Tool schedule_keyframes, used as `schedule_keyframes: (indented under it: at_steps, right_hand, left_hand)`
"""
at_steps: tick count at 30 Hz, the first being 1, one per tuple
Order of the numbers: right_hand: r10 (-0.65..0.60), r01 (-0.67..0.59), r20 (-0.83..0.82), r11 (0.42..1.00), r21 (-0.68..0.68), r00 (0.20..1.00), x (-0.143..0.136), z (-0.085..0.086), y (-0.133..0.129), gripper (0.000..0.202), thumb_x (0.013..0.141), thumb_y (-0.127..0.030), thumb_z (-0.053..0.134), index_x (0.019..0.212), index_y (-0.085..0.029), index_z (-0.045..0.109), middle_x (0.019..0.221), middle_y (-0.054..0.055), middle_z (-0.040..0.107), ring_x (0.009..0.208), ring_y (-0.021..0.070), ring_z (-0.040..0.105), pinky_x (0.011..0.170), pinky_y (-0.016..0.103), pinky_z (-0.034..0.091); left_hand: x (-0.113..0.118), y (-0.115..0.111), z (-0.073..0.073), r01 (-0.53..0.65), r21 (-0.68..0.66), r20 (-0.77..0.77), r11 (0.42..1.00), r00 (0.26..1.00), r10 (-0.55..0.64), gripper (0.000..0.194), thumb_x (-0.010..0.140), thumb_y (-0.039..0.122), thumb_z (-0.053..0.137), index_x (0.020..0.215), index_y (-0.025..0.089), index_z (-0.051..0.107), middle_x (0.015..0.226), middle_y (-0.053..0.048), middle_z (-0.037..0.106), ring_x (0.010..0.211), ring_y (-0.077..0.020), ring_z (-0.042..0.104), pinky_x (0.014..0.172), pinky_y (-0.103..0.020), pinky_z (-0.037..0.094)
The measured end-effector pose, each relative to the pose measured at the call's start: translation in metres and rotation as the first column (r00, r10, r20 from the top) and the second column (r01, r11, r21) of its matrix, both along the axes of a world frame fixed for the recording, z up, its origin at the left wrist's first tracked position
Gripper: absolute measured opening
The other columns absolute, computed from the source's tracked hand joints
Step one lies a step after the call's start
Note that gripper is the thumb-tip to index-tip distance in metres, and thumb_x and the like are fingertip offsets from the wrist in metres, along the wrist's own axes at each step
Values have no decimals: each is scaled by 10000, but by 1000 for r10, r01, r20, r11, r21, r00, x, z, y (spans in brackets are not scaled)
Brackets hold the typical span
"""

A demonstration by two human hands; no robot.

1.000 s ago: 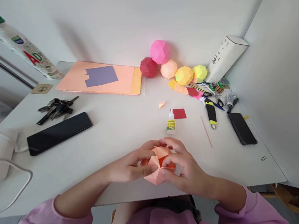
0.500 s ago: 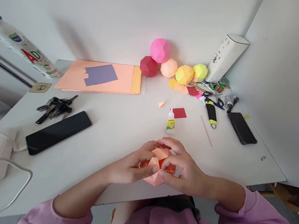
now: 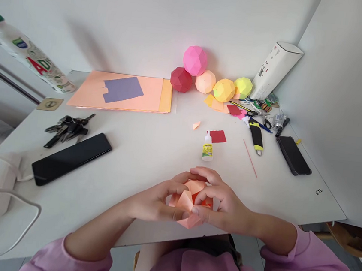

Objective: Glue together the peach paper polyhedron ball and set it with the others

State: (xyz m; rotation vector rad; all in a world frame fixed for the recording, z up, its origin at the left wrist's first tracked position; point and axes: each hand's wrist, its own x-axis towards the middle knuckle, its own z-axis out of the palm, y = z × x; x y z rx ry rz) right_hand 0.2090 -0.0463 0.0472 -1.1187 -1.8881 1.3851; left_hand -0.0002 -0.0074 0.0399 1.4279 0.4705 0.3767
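Observation:
A peach faceted paper ball (image 3: 186, 200), with an opening in its upper side, sits between my two hands above the table's front edge. My left hand (image 3: 158, 197) is wrapped round its left side, thumb low on the front facets. From the right, my right hand (image 3: 222, 202) pinches the rim of the opening between thumb and bent index finger; that index fingertip is partly hidden inside. Beyond my hands a small glue bottle (image 3: 208, 149) stands upright, in front of a dark red paper piece (image 3: 218, 136). A small peach paper scrap (image 3: 196, 125) lies farther back.
Several finished paper balls (image 3: 195, 61) rest against the back wall. Peach paper sheets (image 3: 89, 89) lie at back left, near keys (image 3: 70, 128) and a black phone (image 3: 71, 158). A utility knife (image 3: 256, 137), scissors (image 3: 252, 113) and a black case (image 3: 293, 155) lie right.
My left thumb has slid down the front of the paper ball, uncovering a facet near the opening. My right thumb has moved slightly up at the rim. Both hands still hold the ball.

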Motion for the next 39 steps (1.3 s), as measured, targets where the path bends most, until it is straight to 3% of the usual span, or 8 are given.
schedule_keyframes:
  at_steps: [7, 12, 16, 22, 27, 31, 34, 39]
  right_hand:
    - [32, -32, 22, 999, 26, 999, 1, 2, 0, 48, 804, -186, 646, 756, -187, 650, 1449, 79, 383, 1365, 284, 346, 1074, 467, 385]
    - [31, -32, 22, 999, 8, 999, 1, 2, 0, 47, 813, -226, 645, 784, -188, 646, 1449, 88, 377, 1368, 286, 342, 1069, 468, 390]
    - [38, -38, 17, 999, 4, 999, 0, 3, 1, 53, 806, -225, 658, 776, -182, 654, 1442, 94, 382, 1365, 280, 350, 1081, 458, 378]
    - [45, -46, 18, 998, 34, 999, 0, 3, 0, 83, 815, -249, 656, 764, -184, 646, 1436, 94, 391, 1362, 282, 351, 1083, 464, 377]
    - [45, -46, 19, 996, 75, 999, 2, 0, 1, 95, 829, -264, 638, 786, -179, 635, 1456, 115, 362, 1402, 286, 281, 1104, 487, 339]
    - [79, -75, 53, 995, -67, 995, 4, 2, 4, 242, 752, -377, 739, 850, -175, 649, 1500, 118, 301, 1433, 320, 208, 1099, 523, 334]
    - [64, -56, 40, 985, -162, 997, 3, 3, 3, 244, 730, -372, 753, 783, -162, 641, 1497, 116, 311, 1422, 322, 243, 1101, 511, 343]
    - [22, -15, 32, 980, -198, 999, -1, 0, 0, 213, 732, -328, 745, 713, -161, 614, 1512, 104, 297, 1426, 319, 237, 1115, 515, 321]
  left_hand:
    - [-1, -1, -2, 21, -68, 46, 997, 999, -17, 106, 827, 257, 637, 776, 165, 657, 1448, -57, 357, 1315, -301, 413, 1064, -424, 389]
    - [-1, -1, -3, 51, -100, 49, 994, 998, -46, 106, 814, 222, 637, 891, 173, 692, 1450, -67, 346, 1304, -307, 424, 1017, -411, 433]
    - [0, -2, -5, 21, -107, 44, 994, 999, -16, 59, 793, 221, 661, 773, 167, 673, 1393, -61, 410, 1263, -302, 457, 968, -389, 453]
    - [0, -2, -9, 8, -123, 42, 992, 999, -3, 191, 802, 283, 676, 675, 149, 629, 1342, -67, 445, 1213, -290, 493, 932, -376, 460]
    - [0, -1, -8, 38, -127, 96, 991, 995, -26, 200, 877, 360, 604, 859, 169, 661, 1408, -80, 404, 1271, -300, 439, 1009, -433, 422]
    - [1, -2, -8, 23, -144, 85, 989, 996, -10, 286, 888, 424, 580, 1038, 190, 648, 1393, -90, 412, 1283, -295, 417, 1036, -444, 406]
    - [2, -3, -8, 9, -165, 81, 986, 997, 4, 283, 894, 432, 568, 935, 166, 654, 1363, -91, 420, 1262, -285, 434, 1010, -402, 432]
    - [4, -6, -7, -17, -161, 93, 987, 995, 32, 245, 902, 385, 569, 839, 155, 627, 1340, -89, 416, 1272, -282, 431, 1020, -391, 423]
